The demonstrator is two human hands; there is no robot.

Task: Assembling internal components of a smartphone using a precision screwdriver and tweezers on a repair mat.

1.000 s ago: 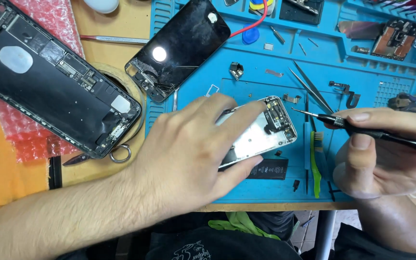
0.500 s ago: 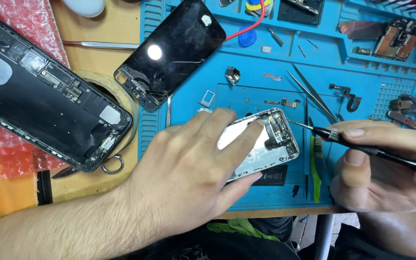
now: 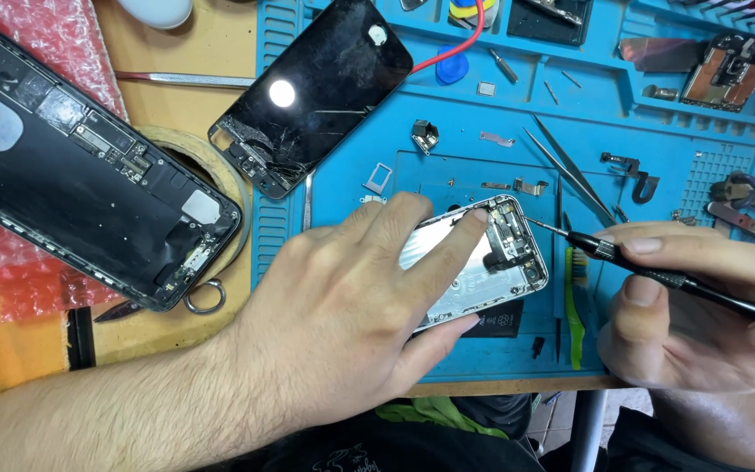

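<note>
Left hand (image 3: 351,315) lies spread over silver phone housing (image 3: 491,271), pinning it flat on blue mat (image 3: 342,183). Right hand (image 3: 692,323) pinches black screwdriver (image 3: 657,275), tip touching housing's upper right corner.

We are looking at a phone repair workshop. A blue repair mat (image 3: 482,175) with ridged trays covers most of the tabletop (image 3: 211,52), strewn with tiny screws and metal brackets. At upper centre lies a phone screen with cracked glass (image 3: 312,96); at left, an opened black phone shell (image 3: 80,166) rests on pink bubble wrap (image 3: 45,35). Tweezers (image 3: 570,170), a circuit board (image 3: 727,74) at upper right and a fine screwdriver (image 3: 657,275) complete the bench.
</note>
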